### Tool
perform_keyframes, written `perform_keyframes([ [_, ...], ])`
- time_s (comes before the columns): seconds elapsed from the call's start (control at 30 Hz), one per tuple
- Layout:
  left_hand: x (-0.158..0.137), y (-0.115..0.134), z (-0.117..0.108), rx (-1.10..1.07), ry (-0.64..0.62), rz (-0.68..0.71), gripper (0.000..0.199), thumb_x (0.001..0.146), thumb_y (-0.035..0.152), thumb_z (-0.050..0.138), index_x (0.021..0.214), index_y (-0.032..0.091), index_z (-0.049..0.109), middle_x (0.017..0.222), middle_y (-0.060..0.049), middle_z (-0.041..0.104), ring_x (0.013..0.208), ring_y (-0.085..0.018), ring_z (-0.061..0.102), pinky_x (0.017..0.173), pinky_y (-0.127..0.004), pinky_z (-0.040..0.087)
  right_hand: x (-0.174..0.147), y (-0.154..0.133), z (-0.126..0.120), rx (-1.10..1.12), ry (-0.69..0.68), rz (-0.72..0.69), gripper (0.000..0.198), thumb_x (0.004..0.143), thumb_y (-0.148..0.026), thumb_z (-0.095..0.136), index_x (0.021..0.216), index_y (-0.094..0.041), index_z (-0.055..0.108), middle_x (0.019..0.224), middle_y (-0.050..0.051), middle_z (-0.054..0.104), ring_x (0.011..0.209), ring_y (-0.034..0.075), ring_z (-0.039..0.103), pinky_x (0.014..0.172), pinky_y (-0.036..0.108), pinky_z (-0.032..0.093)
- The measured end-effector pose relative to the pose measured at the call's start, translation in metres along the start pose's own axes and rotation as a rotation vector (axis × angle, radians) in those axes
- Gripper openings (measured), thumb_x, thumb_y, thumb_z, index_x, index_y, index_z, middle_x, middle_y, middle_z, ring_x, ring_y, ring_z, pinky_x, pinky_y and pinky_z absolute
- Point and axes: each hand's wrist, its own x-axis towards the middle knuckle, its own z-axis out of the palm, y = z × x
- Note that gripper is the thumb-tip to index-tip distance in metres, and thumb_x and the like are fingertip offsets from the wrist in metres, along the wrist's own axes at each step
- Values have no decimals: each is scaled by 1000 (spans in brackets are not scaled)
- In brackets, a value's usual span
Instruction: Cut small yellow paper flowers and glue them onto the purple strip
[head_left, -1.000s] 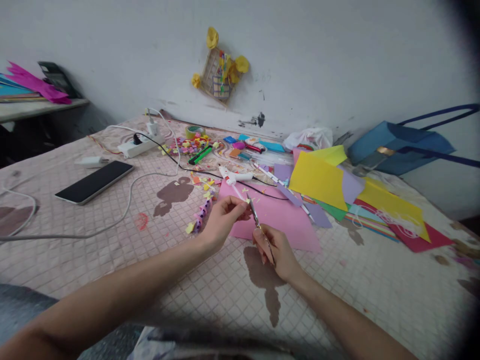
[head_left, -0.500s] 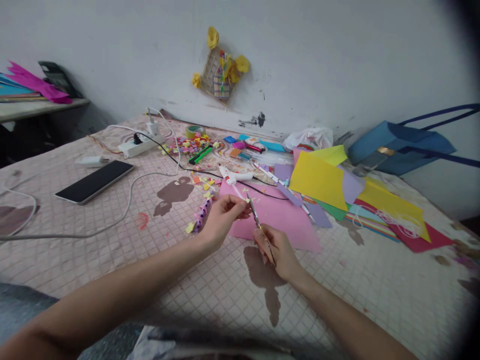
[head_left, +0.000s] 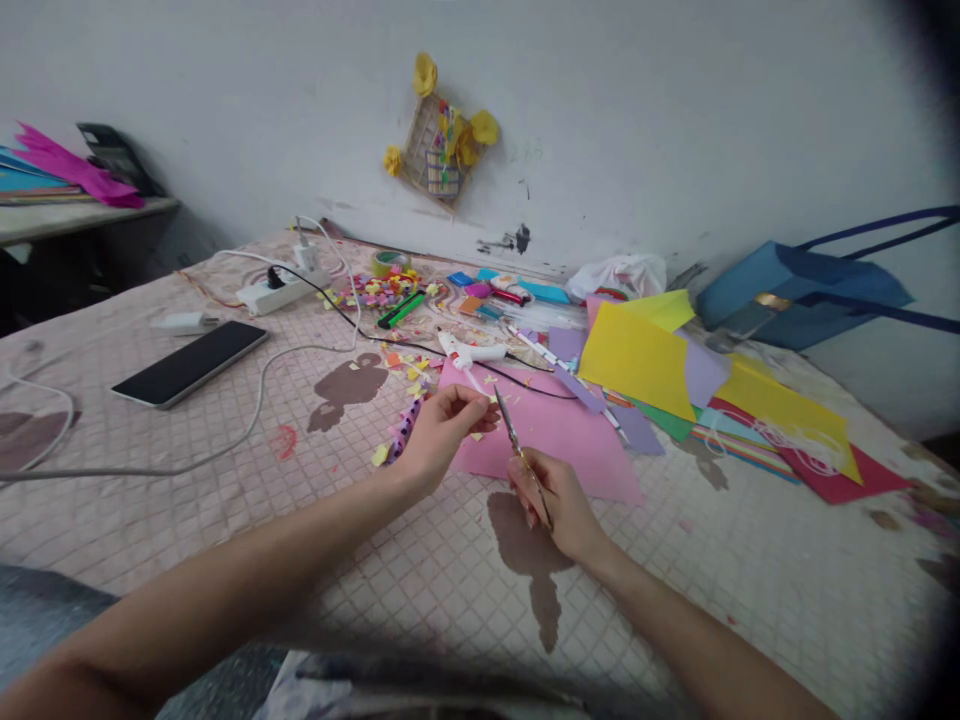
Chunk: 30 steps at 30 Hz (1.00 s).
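My right hand (head_left: 551, 500) is closed around a pair of scissors (head_left: 507, 420), whose blades point up and away over a pink sheet of paper (head_left: 555, 450). Just left of the blades, my left hand (head_left: 450, 425) has thumb and fingers pinched together; what sits between them is too small to make out. Beside that hand lies a purple dotted strip (head_left: 405, 432) with yellow paper bits along it. A white glue gun (head_left: 469, 350) rests at the top of the pink sheet, and small pale scraps are scattered there.
Left stand a phone (head_left: 191, 365), a power strip (head_left: 281, 290) and loose cables. Paper cuttings (head_left: 375, 292), a green cutter (head_left: 402, 309) and a tape roll (head_left: 390, 262) lie behind. Coloured sheets (head_left: 637, 360) and a blue bag (head_left: 795, 290) are to the right.
My left hand has shifted slightly left, away from the scissors blades. The small pale piece seen at its fingertips no longer shows there. My right hand and the scissors are nearly still.
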Motion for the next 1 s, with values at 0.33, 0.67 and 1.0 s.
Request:
perform_keyframes([
  [0.33, 14, 26, -27, 874, -364, 124, 4, 67, 19, 62, 62, 18, 63, 55, 0, 60, 48, -11, 51, 46, -20, 35, 9, 2, -16, 116, 108, 48, 38, 80, -54, 48, 66, -18, 46, 46, -8, 36, 33, 6, 33, 34, 19, 31],
  [0.67, 11, 21, -27, 1277, -260, 266, 11, 66, 15, 57, 62, 20, 65, 63, -4, 59, 57, -16, 50, 55, -26, 34, 11, 6, -17, 106, 117, 41, 41, 80, -57, 46, 66, -18, 48, 45, -7, 39, 33, 6, 36, 35, 20, 31],
  [1.0, 16, 7, -23, 1403, -387, 320, 12, 74, 13, 52, 78, 17, 62, 83, -6, 57, 76, -19, 55, 70, -29, 41, 10, 4, -17, 127, 109, 25, 42, 80, -57, 46, 66, -18, 47, 45, -8, 37, 32, 6, 35, 33, 19, 30],
])
